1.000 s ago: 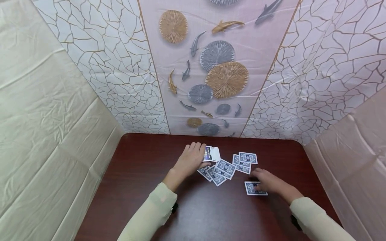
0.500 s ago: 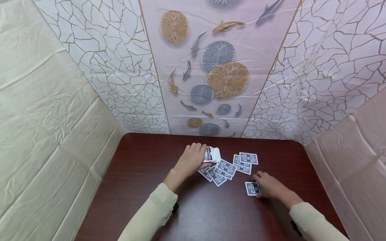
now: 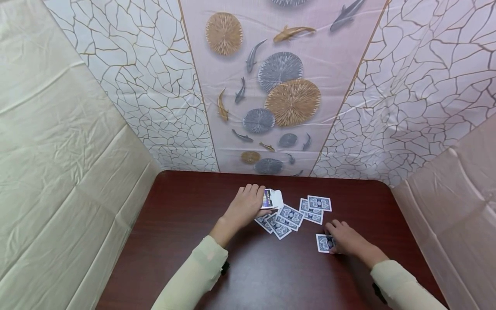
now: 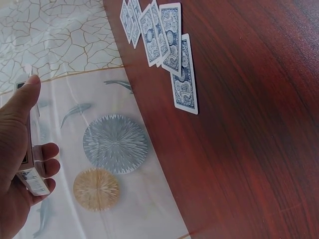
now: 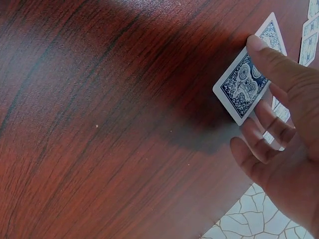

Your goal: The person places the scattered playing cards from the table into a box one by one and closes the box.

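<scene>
My left hand (image 3: 245,204) grips a card box (image 3: 268,199) with its white flap standing open toward the right. In the left wrist view the thumb lies along one side of the box (image 4: 35,181) and the fingers wrap the other. Across the table, my right hand (image 3: 348,239) has its thumb and fingers on opposite edges of a blue-backed playing card (image 3: 323,243). The right wrist view shows that card (image 5: 245,85) face down, pinched by the thumb at one edge. Part of it is hidden behind the hand.
Several face-down playing cards (image 3: 290,215) overlap just below the box. A smaller overlapping group of cards (image 3: 319,203) lies to their right. The dark red wooden table (image 3: 186,202) meets a patterned cloth wall (image 3: 267,142) at the back.
My right hand has shifted from lying over the single card to gripping its edges, and the card has slid very slightly right. My left hand and the box stay in place.
</scene>
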